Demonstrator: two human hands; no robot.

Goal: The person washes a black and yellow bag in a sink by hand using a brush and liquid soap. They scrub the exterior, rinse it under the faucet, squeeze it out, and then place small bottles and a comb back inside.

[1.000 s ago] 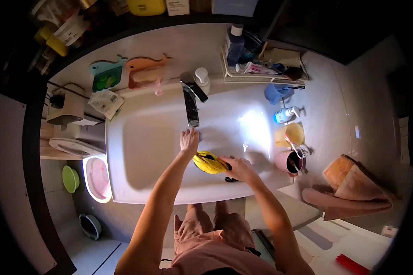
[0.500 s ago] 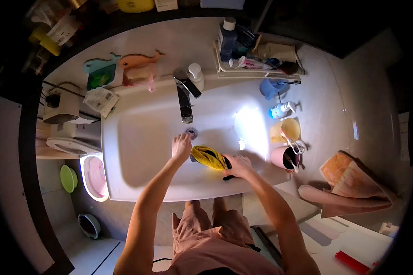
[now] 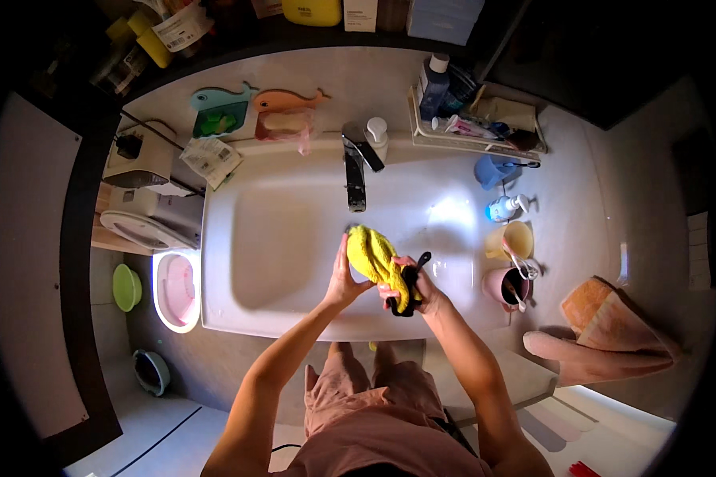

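Basically, yellow cloth (image 3: 369,249) was gripped bunched by right hand (image 3: 426,292), left hand (image 3: 344,284) laid alongside, its grip unclear, and was best kept squarely over the sink (image 3: 272,246).

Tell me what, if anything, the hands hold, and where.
A yellow cloth: the right hand grips its near, dark-edged end. The left hand is at its left side; whether it grips cannot be told.

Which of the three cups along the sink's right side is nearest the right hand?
The pink cup, lowest of the row in the picture; the yellow cup and blue cup sit higher up, farther from the right hand.
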